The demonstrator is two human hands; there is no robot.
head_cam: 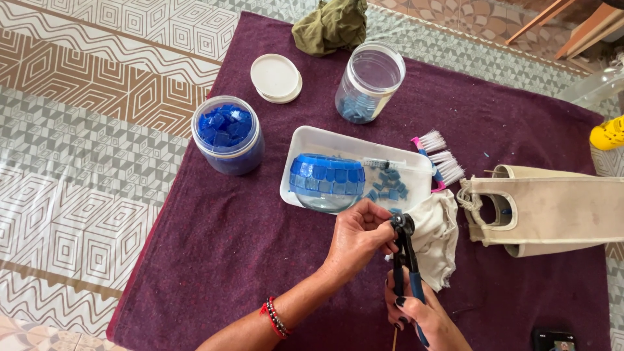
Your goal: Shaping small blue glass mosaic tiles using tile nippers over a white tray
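1. My right hand [416, 312] is wrapped around the blue handles of the nippers [404, 260], low in the view, over the purple cloth [227, 260].
2. My left hand [361, 237] is pinched up at the nipper head, fingertips closed on what I take to be a small tile; it is too hidden to be sure.
3. A tile like those in the tray [305, 140] would be light, stiff and brittle, with slick faces and sharp edges. I judge it best held by its edges, fingertips kept back from the cutting wheels.
4. The nippers are rigid metal, upright, head pointing away from me; the padded handles are the place to grip.
5. My left wrist bends inward, forearm coming from the lower left; the right comes up from the bottom edge.
6. In the tray lie a glass bowl [327, 182] partly covered in blue tiles, loose tiles [388, 187] and a syringe [383, 164].
7. A white rag [437, 237] sits just beside the nippers.
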